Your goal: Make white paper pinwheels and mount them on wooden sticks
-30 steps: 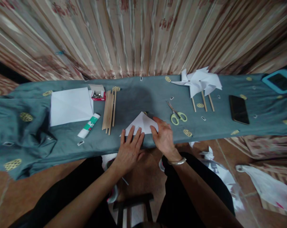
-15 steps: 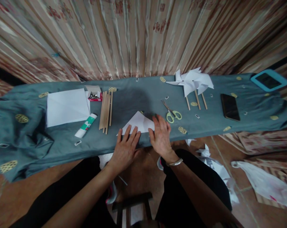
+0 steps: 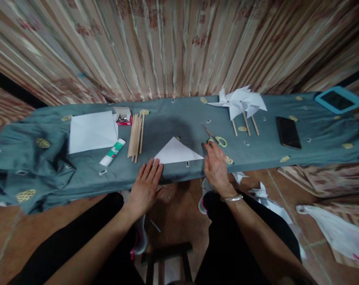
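Folded paper triangle (image 3: 177,152) lies between left hand (image 3: 146,190), fingers extended flat over the nearest corner, and right hand (image 3: 216,166), loosely bent by the opposite corner, pinch unclear; probably light, easily creased, best held at corners.

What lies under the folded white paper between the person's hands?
The folded paper lies on the grey-green cloth; a yellow printed patch shows at its top corner. Whatever else lies beneath is covered and cannot be seen; the left hand partly hides the paper's left corner.
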Demonstrator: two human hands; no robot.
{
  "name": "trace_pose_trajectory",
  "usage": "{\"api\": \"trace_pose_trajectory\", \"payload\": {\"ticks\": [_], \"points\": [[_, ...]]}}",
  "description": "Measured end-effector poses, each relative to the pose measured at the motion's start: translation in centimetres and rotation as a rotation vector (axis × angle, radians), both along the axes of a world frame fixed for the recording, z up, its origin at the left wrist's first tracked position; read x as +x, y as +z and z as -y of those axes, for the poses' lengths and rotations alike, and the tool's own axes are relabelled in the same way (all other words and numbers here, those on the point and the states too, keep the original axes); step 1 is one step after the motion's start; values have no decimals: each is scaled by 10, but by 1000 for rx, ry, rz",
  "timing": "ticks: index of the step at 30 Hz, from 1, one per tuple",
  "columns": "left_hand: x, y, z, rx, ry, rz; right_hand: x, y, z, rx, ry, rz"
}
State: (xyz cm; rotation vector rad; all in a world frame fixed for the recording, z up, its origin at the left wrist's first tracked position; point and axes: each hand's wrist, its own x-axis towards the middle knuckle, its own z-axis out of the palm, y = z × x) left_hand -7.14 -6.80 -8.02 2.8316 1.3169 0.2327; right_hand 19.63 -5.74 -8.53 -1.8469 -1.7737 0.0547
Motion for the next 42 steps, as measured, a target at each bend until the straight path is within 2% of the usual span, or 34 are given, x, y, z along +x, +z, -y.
{"api": "trace_pose_trajectory", "payload": {"ticks": [4,9,12,14,16,18,22,24,27,32,39,42], "points": [[1,1,0,23,4,-13,2,7,2,22,119,-36],[5,5,-1,27,17,-19,-4,14,3,-12,156,34],[7,7,-2,14,25,-11,-7,14,2,-34,218,22],[9,8,-3,6,38,9,-7,14,2,-29,211,-26],[11,8,-5,6,49,28,-7,13,0,-61,146,-157],[13,8,-8,14,53,38,-5,10,-2,-122,90,-388],[22,12,-12,28,44,52,-1,5,-8,-225,92,-895],[28,15,-11,21,39,54,-2,5,-9,-298,91,-1031],[37,16,-6,-16,6,56,-5,7,-7,-366,69,-1104],[46,10,-1,-41,-39,89,-8,5,-3,-318,92,-1054],[48,8,-8,-103,-59,214,-17,18,4,-137,100,-553],[47,8,-13,-142,-22,341,-21,26,6,-112,101,-469]]}}
